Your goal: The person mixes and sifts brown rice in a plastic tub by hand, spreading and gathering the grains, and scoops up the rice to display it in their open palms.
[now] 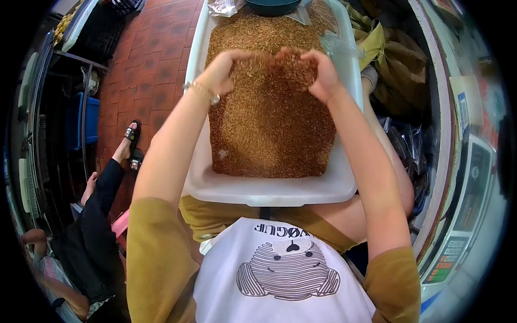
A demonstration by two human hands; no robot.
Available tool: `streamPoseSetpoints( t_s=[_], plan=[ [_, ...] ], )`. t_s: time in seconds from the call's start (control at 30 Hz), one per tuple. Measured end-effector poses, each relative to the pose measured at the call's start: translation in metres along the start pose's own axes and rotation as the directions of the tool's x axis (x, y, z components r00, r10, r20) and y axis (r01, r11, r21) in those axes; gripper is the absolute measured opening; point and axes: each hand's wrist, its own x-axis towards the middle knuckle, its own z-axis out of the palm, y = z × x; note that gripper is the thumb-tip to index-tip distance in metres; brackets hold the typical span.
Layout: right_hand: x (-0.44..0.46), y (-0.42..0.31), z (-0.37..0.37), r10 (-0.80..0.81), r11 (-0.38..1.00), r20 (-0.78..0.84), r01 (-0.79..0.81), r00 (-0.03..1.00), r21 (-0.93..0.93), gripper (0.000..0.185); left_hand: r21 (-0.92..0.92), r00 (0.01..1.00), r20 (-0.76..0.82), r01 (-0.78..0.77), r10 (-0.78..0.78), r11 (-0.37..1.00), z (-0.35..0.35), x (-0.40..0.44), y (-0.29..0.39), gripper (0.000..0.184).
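A deep white plastic tub holds a thick layer of small, dry, reddish-brown bits, too fine for me to tell their kind. My left hand, with a bracelet at its wrist, is cupped over the far half of the heap. Opposite it, my right hand curves inward, thumb up. Both hold a loose mass of the bits between them, blurred by motion. The bits hide most of the fingers.
A dark green bowl and clear plastic bags lie at the tub's far end. On the right are a brown sack and a scale. Another person's sandalled foot rests on the red tiles at left.
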Motion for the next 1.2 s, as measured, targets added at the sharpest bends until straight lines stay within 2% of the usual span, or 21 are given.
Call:
streamPoseSetpoints(
  t_s=[0.03, 0.13, 0.23, 0.27, 0.33, 0.37, 0.47, 0.57, 0.6, 0.67, 0.77, 0.83, 0.87, 0.9, 0.93, 0.97, 1.03, 1.1, 1.2],
  plan=[
    [0.009, -0.007, 0.002, -0.059, 0.998, -0.056, 0.058, 0.997, -0.02, 0.037, 0.004, 0.997, -0.058, -0.053, 0.054, 0.999, 0.004, 0.004, 0.011, 0.03],
    [0.024, -0.025, 0.022, -0.318, 0.922, -0.042, 0.299, 0.947, -0.245, 0.035, 0.264, 0.955, -0.167, -0.198, 0.246, 0.944, 0.005, 0.018, 0.029, 0.031],
    [0.028, -0.036, 0.031, -0.48, 0.659, 0.001, 0.361, 0.877, -0.66, 0.03, 0.335, 0.964, 0.121, -0.264, 0.237, 0.904, 0.008, 0.02, 0.043, 0.037],
    [0.026, -0.037, 0.032, -0.443, 0.564, -0.011, 0.269, 0.896, -0.78, 0.03, 0.537, 0.93, 0.15, -0.362, 0.336, 0.762, 0.006, 0.022, 0.041, 0.037],
    [0.016, -0.043, 0.046, -0.373, 0.32, -0.053, 0.075, 0.926, -0.945, 0.03, 0.825, 0.833, 0.274, -0.461, 0.481, 0.328, 0.008, 0.017, 0.038, 0.039],
    [-0.004, -0.042, 0.055, -0.451, 0.071, -0.064, -0.035, 0.89, -0.997, 0.02, 0.939, 0.864, 0.19, -0.298, 0.466, 0.169, 0.013, 0.009, 0.034, 0.037],
    [-0.04, -0.021, 0.048, -0.618, -0.403, 0.273, 0.001, 0.737, -0.915, 0.017, 0.967, 0.835, 0.251, -0.189, 0.489, -0.173, 0.019, -0.02, 0.002, 0.028],
    [-0.055, 0.018, 0.017, -0.527, -0.236, 0.103, -0.028, 0.844, -0.971, 0.016, 0.924, 0.858, 0.292, -0.139, 0.423, -0.357, 0.021, -0.065, -0.042, 0.019],
    [-0.07, 0.028, 0.018, -0.565, -0.24, 0.106, -0.04, 0.818, -0.97, 0.015, 0.904, 0.862, 0.31, -0.137, 0.4, -0.406, 0.018, -0.078, -0.06, 0.017],
    [-0.108, 0.051, 0.024, -0.637, -0.244, 0.11, -0.064, 0.763, -0.968, 0.015, 0.898, 0.916, 0.277, -0.139, 0.289, -0.417, 0.009, -0.099, -0.096, 0.024],
    [-0.146, 0.061, 0.043, -0.586, 0.085, -0.086, -0.044, 0.806, -0.995, 0.018, 0.973, 0.996, 0.069, -0.056, 0.053, -0.223, 0.003, -0.119, -0.129, 0.031],
    [-0.173, 0.045, 0.064, -0.479, 0.342, -0.077, 0.105, 0.875, -0.934, 0.02, 0.998, 0.997, 0.025, -0.02, 0.078, -0.066, 0.0, -0.117, -0.142, 0.035],
    [-0.191, 0.028, 0.085, -0.399, 0.548, -0.084, 0.164, 0.913, -0.821, 0.016, 1.0, 0.996, -0.001, 0.0, 0.091, 0.006, -0.003, -0.115, -0.146, 0.038],
    [-0.207, 0.012, 0.099, -0.323, 0.731, -0.044, 0.22, 0.945, -0.646, 0.015, 1.0, 0.998, -0.023, 0.024, 0.066, -0.002, -0.006, -0.111, -0.15, 0.037],
    [-0.227, -0.004, 0.12, -0.223, 0.904, -0.058, 0.184, 0.973, -0.385, 0.015, 0.999, 0.998, -0.052, 0.052, 0.041, -0.014, -0.01, -0.108, -0.153, 0.037],
    [-0.233, -0.016, 0.125, -0.259, 0.91, 0.125, 0.285, 0.958, -0.302, 0.009, 0.996, 0.997, -0.081, 0.082, 0.018, -0.026, -0.012, -0.106, -0.152, 0.038],
    [-0.244, -0.038, 0.135, -0.303, 0.927, 0.477, 0.372, 0.825, -0.054, 0.02, 0.996, 0.992, -0.085, 0.083, 0.097, 0.018, -0.011, -0.106, -0.148, 0.038],
    [-0.259, -0.038, 0.158, -0.348, 0.936, 0.456, 0.33, 0.819, 0.12, 0.019, 0.997, 0.987, -0.071, 0.065, 0.146, 0.048, -0.011, -0.103, -0.146, 0.038],
    [-0.267, -0.032, 0.167, -0.333, 0.943, 0.476, 0.288, 0.814, 0.167, 0.019, 0.997, 0.993, -0.061, 0.056, 0.101, 0.051, -0.019, -0.104, -0.15, 0.038]
  ],
)
